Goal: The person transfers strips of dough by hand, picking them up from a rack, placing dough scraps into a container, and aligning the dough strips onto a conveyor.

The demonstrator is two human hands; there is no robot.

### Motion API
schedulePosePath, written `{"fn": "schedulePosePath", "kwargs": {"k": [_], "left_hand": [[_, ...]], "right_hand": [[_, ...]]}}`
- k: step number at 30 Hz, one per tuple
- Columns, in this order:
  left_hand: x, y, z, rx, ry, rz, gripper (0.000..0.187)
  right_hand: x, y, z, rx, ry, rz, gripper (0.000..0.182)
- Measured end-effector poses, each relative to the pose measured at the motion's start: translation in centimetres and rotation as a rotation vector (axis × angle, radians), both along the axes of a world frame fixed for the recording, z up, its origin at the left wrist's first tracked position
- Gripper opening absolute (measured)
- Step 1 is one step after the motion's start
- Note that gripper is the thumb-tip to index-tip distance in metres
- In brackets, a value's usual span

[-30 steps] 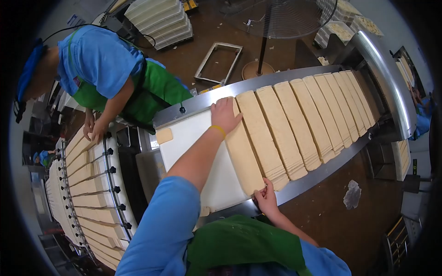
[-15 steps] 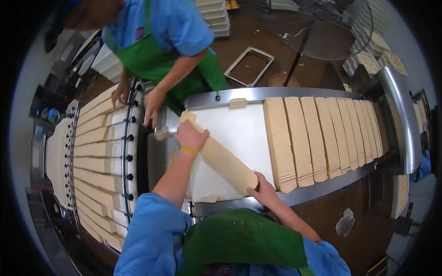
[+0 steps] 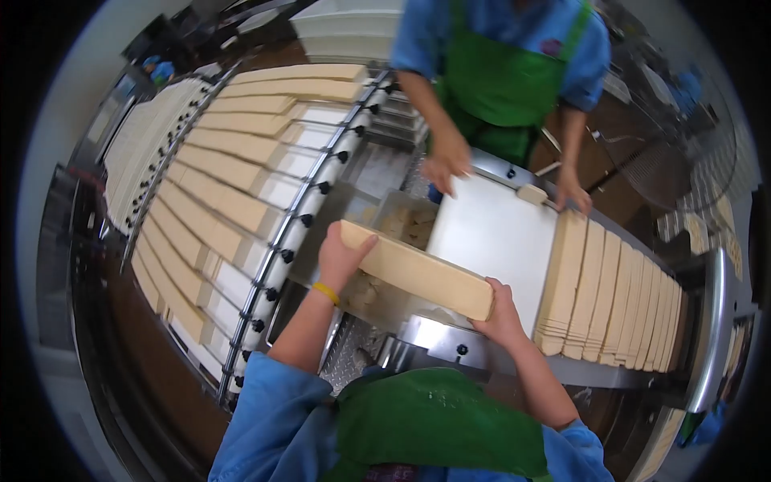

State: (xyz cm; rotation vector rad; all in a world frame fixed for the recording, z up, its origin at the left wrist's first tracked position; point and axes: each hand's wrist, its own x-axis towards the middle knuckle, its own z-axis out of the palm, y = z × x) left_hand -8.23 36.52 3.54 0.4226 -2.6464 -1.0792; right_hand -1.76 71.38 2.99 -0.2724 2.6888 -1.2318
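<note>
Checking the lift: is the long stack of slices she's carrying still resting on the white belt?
No, both hands hold the stack in the air beside the white belt.

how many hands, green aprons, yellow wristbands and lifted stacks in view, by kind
hands: 4 (left hand, right hand, co-worker's hands)
green aprons: 2
yellow wristband: 1
lifted stack: 1
total: 8

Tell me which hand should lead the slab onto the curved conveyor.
Probably the left hand: it grips the slab end nearest the curved conveyor. The right hand holds the far end beside the white belt.
</note>
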Motion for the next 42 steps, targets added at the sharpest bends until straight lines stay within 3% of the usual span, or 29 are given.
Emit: {"fn": "schedulePosePath", "kwargs": {"k": [1,4,5,8,12,16,19,20,22,24,27,32,34,35,38,42], "left_hand": [[1.2,-2.3,2.0,-0.031,0.005,0.04,0.066],[5.0,-11.0,4.2,-0.156,0.08,0.206,0.07],[6.7,-13.9,4.8,-0.142,0.058,0.252,0.069],[12.5,-23.4,4.6,-0.175,-0.007,0.462,0.061],[23.0,-34.3,4.1,-0.011,0.0,0.615,0.046],[33.0,-42.6,-0.8,0.095,0.079,0.795,0.038],[37.7,-46.0,-3.4,0.177,0.042,0.813,0.035],[38.2,-47.1,-3.9,0.141,0.031,0.791,0.035],[38.1,-48.2,-4.1,0.078,0.014,0.733,0.033],[37.5,-49.5,-3.7,-0.072,-0.063,0.648,0.033],[35.6,-51.5,-2.3,-0.25,-0.191,0.542,0.034],[33.4,-58.4,-4.3,-0.386,-0.328,0.42,0.032],[33.3,-59.4,-3.8,-0.32,-0.254,0.455,0.028],[33.6,-59.5,-3.7,-0.277,-0.216,0.47,0.027],[34.1,-60.1,-3.6,-0.217,-0.101,0.472,0.021],[34.4,-61.2,-5.0,-0.282,0.133,0.503,0.019]], "right_hand": [[0.3,-2.1,1.2,0.018,-0.013,0.087,0.087],[1.7,-9.0,0.5,-0.243,-0.053,0.215,0.086],[2.5,-11.7,0.0,-0.406,-0.121,0.224,0.073],[4.8,-19.5,1.7,-0.706,-0.409,0.354,0.064],[8.6,-29.3,4.3,-0.694,-0.601,0.602,0.06],[14.3,-36.4,2.7,-0.587,-0.556,0.762,0.064],[19.2,-40.2,2.4,-0.527,-0.721,0.804,0.062],[20.7,-41.3,1.4,-0.534,-0.715,0.837,0.062],[22.1,-43.4,1.8,-0.469,-0.981,0.797,0.065],[23.5,-45.4,1.4,-0.415,-0.918,0.847,0.064],[24.4,-48.8,1.5,-0.372,-1.042,0.838,0.062],[25.6,-54.1,-0.4,-0.506,-0.953,0.73,0.053],[25.4,-55.2,-1.0,-0.451,-0.955,0.708,0.048],[25.4,-55.5,-1.3,-0.427,-0.995,0.656,0.035],[24.3,-56.4,0.1,-0.315,-0.829,0.727,0.027],[23.8,-59.7,-1.0,-0.518,-1.131,0.561,0.025]]}}
